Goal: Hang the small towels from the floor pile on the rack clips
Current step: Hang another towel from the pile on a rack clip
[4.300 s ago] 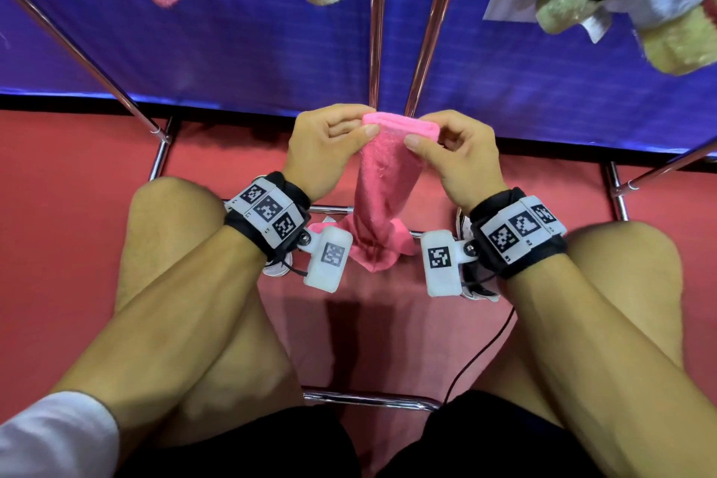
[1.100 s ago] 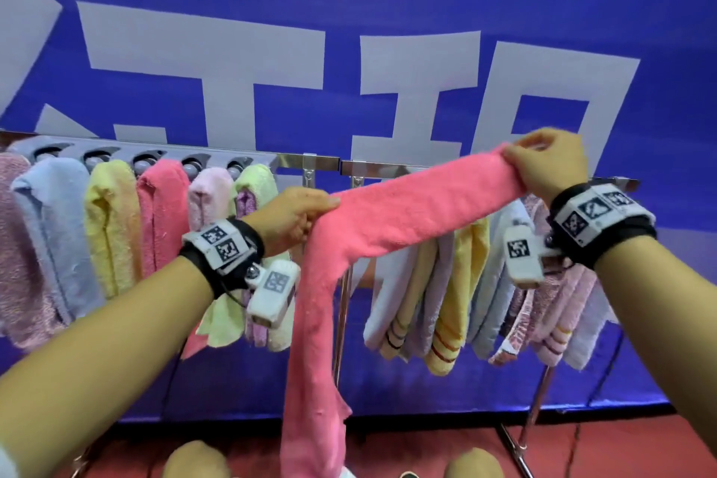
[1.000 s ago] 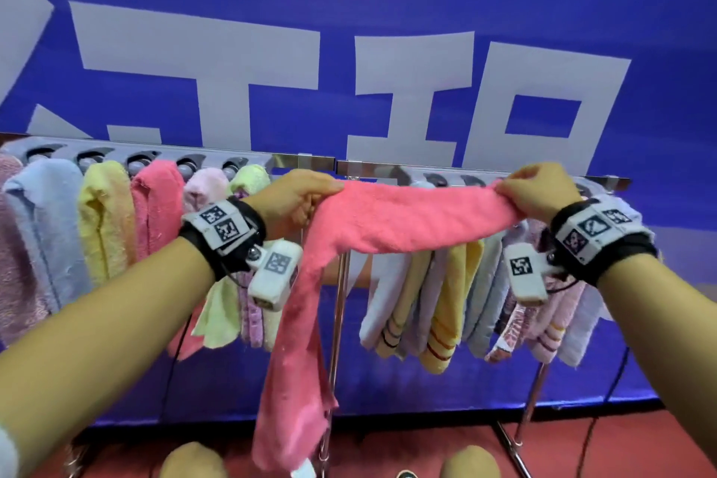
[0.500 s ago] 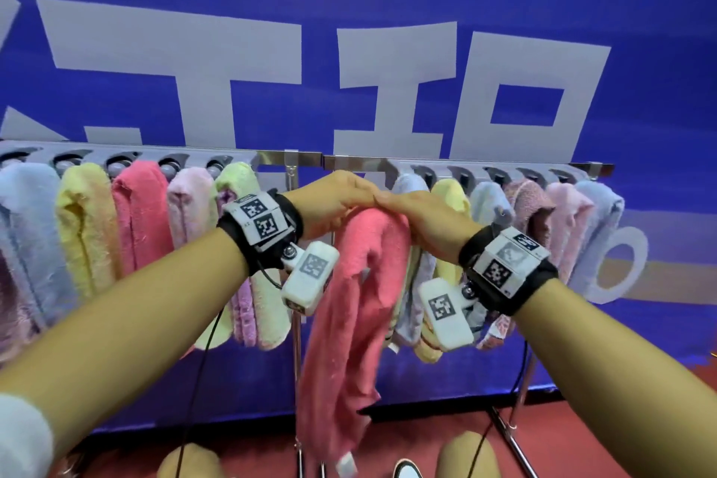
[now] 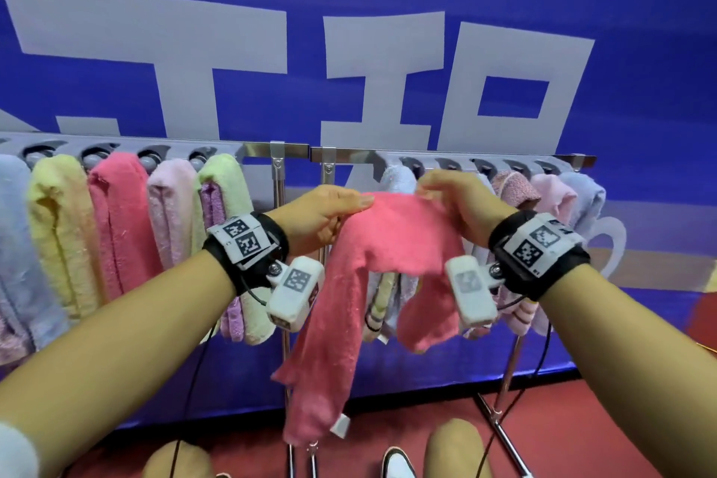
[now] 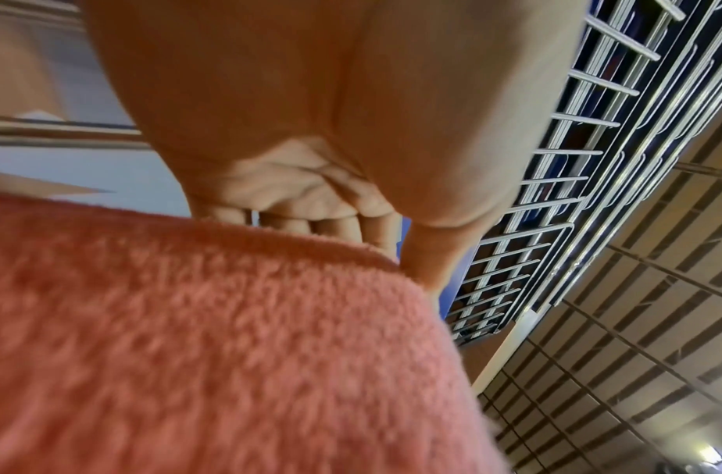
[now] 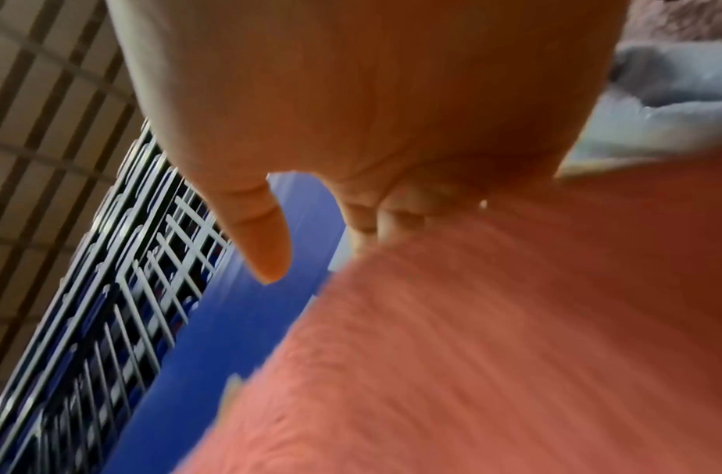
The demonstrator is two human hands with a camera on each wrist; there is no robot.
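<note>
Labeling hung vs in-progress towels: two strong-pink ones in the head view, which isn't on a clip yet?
The pink towel at centre, held up by the left hand and right hand. The other pink towel hangs on the left rack, between yellow and pale pink.

The pink towel hides both hands' fingertips and blurs in both wrist views.

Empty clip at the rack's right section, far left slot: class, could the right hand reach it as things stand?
Probably yes: the right hand is just below that clip, though it holds the pink towel.
</note>
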